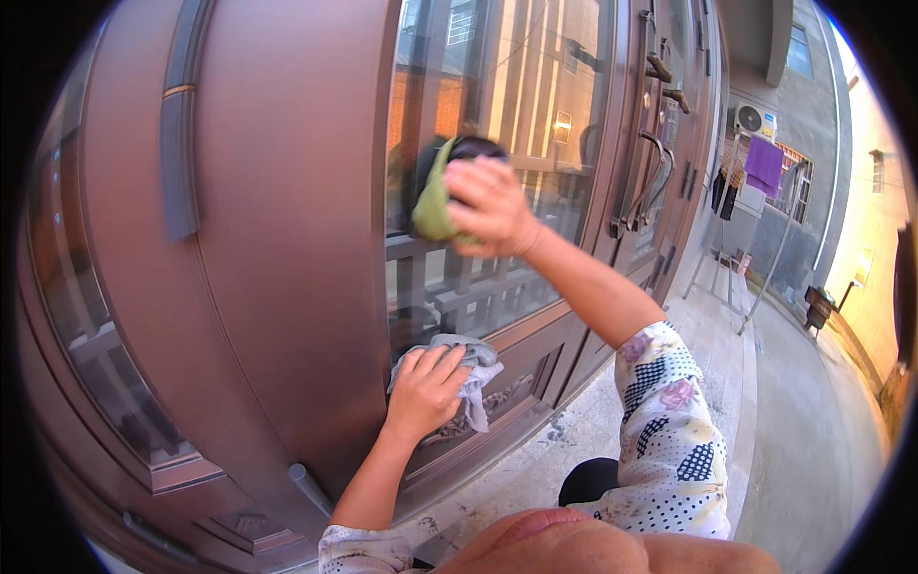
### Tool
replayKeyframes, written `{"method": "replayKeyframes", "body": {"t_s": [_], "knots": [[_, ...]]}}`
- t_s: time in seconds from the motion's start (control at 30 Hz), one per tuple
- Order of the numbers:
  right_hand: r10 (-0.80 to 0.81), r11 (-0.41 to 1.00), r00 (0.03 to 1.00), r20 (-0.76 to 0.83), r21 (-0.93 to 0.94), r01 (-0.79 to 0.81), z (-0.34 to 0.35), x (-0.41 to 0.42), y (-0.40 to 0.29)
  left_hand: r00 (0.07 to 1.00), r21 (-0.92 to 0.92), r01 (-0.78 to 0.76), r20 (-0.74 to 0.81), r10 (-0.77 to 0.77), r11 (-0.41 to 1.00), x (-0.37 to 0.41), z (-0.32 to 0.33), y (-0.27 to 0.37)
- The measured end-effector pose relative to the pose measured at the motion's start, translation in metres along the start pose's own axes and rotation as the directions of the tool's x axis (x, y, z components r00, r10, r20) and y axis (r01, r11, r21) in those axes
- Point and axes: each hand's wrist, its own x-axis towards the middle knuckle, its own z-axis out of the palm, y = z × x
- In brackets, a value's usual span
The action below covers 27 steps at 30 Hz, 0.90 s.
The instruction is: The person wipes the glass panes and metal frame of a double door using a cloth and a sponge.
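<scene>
My right hand (491, 208) grips a green cloth (434, 208) against the glass pane (538, 129) of a brown metal door; a dark part shows above the fingers, and the hand is slightly blurred. Lower down, my left hand (430, 391) holds a crumpled grey cloth (477, 359) at the bottom left of the same pane. Part of the grey cloth hangs below the fingers. Grey bars and reflections of buildings show in the glass.
Long door handles (649, 183) stand out to the right of the pane. A metal drying rack (771, 269) with a purple towel (763, 165) stands further right, near an air-conditioner unit (754, 120). A pale tiled step (595, 402) runs below the doors.
</scene>
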Motion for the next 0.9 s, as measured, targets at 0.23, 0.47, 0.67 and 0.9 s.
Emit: {"method": "replayKeyframes", "body": {"t_s": [0.23, 0.47, 0.67, 0.9], "knots": [[0.709, 0.565, 0.590, -0.387, -0.189, -0.803, 0.001, -0.053, 0.134, 1.000, 0.019, 0.009, -0.029, -0.009, 1.000, -0.009, -0.004, -0.007], [0.936, 0.343, 0.264, -0.231, 0.438, -0.831, -0.010, 0.087, 0.247, 1.000, 0.022, 0.010, -0.014, -0.009, 1.000, -0.009, 0.000, -0.009], [0.657, 0.721, 0.747, -0.106, 0.377, -0.581, 0.003, 0.177, 0.161, 0.999, 0.042, 0.016, -0.045, -0.014, 0.999, -0.007, 0.001, -0.006], [-0.030, 0.999, 1.000, -0.005, 0.041, 0.030, 0.015, 0.003, 0.007, 0.999, 0.030, 0.006, -0.034, -0.005, 1.000, -0.009, 0.009, -0.009]]}}
